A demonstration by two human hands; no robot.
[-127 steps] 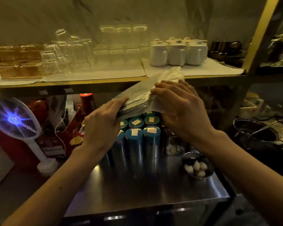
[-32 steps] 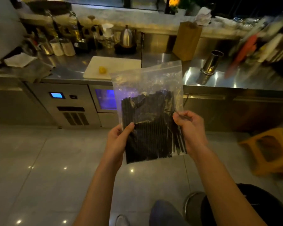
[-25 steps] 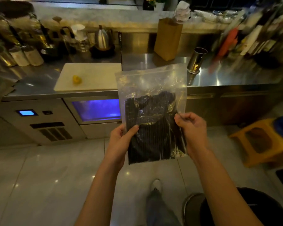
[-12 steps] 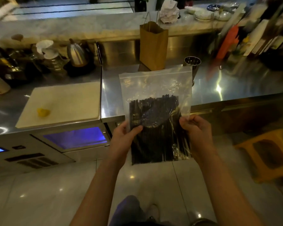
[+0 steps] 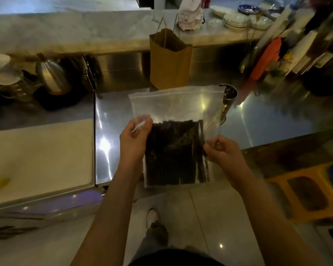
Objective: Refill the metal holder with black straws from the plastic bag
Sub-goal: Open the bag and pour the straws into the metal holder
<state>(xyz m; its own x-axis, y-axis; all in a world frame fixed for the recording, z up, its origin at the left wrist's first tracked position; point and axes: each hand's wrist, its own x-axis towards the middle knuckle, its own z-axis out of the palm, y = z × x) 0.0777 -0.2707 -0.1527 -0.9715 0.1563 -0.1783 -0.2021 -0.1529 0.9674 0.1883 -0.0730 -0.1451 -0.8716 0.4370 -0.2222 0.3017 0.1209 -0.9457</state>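
Note:
I hold a clear plastic zip bag upright over the front edge of a steel counter. A bundle of black straws fills its lower half. My left hand pinches the bag's left side and my right hand pinches its right side. The bag's top edge looks closed. Behind the bag's upper right corner stands the metal holder, a tall steel cup on the counter, partly hidden by the bag.
A brown paper bag stands on the counter behind the zip bag. A white cutting board with a yellow piece lies at left. A kettle and cups sit at the back left, bottles at right. A yellow stool stands on the floor at right.
I have walked from the shelf to the counter with the bag. Over the last second the counter and metal holder came closer, and the bag now hangs over the counter's edge.

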